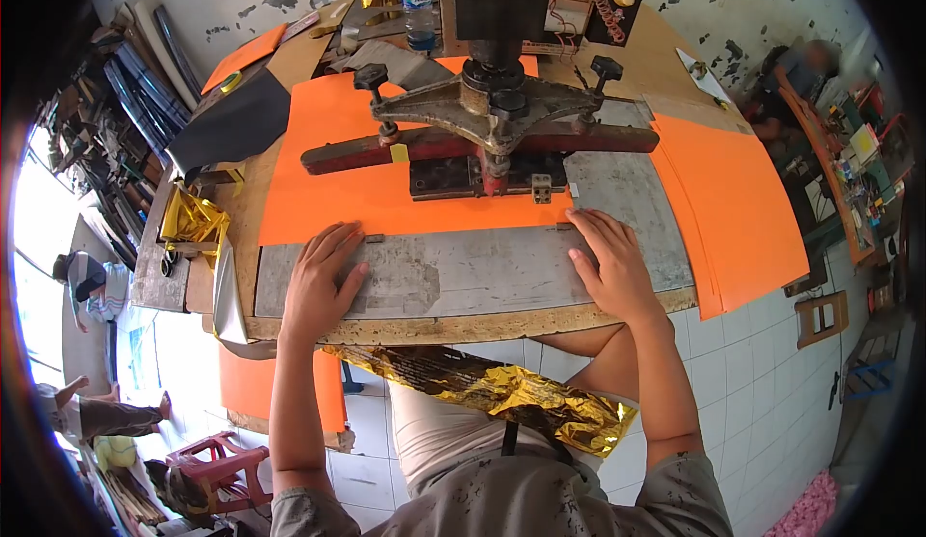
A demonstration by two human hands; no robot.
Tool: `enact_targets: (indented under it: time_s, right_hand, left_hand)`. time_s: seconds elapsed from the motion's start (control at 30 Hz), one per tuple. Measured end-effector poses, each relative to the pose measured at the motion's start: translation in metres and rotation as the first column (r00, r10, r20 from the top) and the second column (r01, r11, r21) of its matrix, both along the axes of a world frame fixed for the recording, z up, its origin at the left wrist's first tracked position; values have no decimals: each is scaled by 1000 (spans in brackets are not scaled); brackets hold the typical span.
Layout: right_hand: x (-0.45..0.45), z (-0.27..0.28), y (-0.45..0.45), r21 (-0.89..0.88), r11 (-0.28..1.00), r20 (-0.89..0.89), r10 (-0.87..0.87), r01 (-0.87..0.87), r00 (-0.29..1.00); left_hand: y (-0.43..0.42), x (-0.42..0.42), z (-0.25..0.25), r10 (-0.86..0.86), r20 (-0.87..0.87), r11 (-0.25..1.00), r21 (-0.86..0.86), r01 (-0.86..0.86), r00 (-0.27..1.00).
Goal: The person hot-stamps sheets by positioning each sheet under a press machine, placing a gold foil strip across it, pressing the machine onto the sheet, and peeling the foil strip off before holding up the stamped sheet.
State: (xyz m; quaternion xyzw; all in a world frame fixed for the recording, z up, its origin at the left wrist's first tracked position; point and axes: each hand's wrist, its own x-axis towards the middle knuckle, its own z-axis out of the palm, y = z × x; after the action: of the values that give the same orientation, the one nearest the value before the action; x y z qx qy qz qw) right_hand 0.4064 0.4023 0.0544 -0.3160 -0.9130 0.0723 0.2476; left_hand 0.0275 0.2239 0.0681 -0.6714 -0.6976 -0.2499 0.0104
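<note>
An orange sheet (328,190) lies on the grey metal plate (463,277), under the black and red press (495,113). My left hand (328,275) rests on the plate with its fingers apart, fingertips at the sheet's front left edge. On the right, my right hand (610,259) lies with fingers spread, its fingertips at the sheet's front right corner. Neither hand holds anything. The press's dark block (449,178) sits over the sheet between and beyond the hands. Crumpled gold foil (511,389) hangs across my lap below the table edge.
More orange sheets (738,204) lie at the table's right. Black material (236,122) and gold foil scraps (193,217) are at the left. A water bottle (419,16) stands behind. People are at the far left and far right, near a red stool (227,474) and a cluttered bench.
</note>
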Motion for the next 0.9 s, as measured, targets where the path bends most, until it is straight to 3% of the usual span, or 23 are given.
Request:
enact_targets:
  time_s: [0.2, 0.37, 0.4, 0.47, 0.53, 0.57, 0.67, 0.73, 0.77, 0.8, 0.87, 0.9]
  right_hand:
    - [1, -2, 0, 30, 1000, -26, -5, 6, 1000]
    - [4, 0, -15, 118, 992, -149, -27, 45, 988]
    - [13, -6, -25, 50, 998, -155, -31, 39, 987]
    - [41, -25, -68, -83, 996, -168, -46, 32, 985]
    - [42, -27, -116, -83, 977, -284, 166, -197, 944]
    - [37, -35, -133, -134, 972, -285, 150, -195, 947]
    - [19, -86, -158, -301, 943, -215, 75, -140, 974]
    - [13, -143, -155, -468, 875, -116, 81, -126, 990]
    - [11, -180, -150, -577, 806, -59, 123, -134, 991]
    - [8, -207, -146, -674, 726, -10, 171, -133, 985]
    - [-17, -234, -138, -831, 555, 121, 145, 21, 982]
    - [-29, -242, -137, -885, 454, 190, 147, 104, 971]
  left_hand:
    - [-1, -1, -1, -18, -17, 1000, 18, 19, 1000]
    - [-24, -2, -9, 110, -71, 965, 246, -90, 991]
    - [-30, -6, -10, 161, -65, 939, 317, -132, 985]
    - [-61, -1, -22, 290, 39, 758, 600, -254, 956]
    - [-104, 4, -55, 445, 289, 520, 687, -507, 848]
    - [-129, 0, -82, 566, 345, 378, 698, -608, 749]
    - [-170, 11, -153, 714, 565, 102, 501, -859, 414]
    - [-176, 15, -201, 625, 780, 41, 0, -999, 25]
    - [-181, 7, -227, 587, 796, 84, -241, -967, -148]
    - [-195, -9, -258, 471, 838, 298, -446, -844, -277]
    - [-203, -45, -319, 344, 782, 528, -619, -581, -520]
    - [-193, -38, -316, 273, 865, 574, -497, -651, -421]
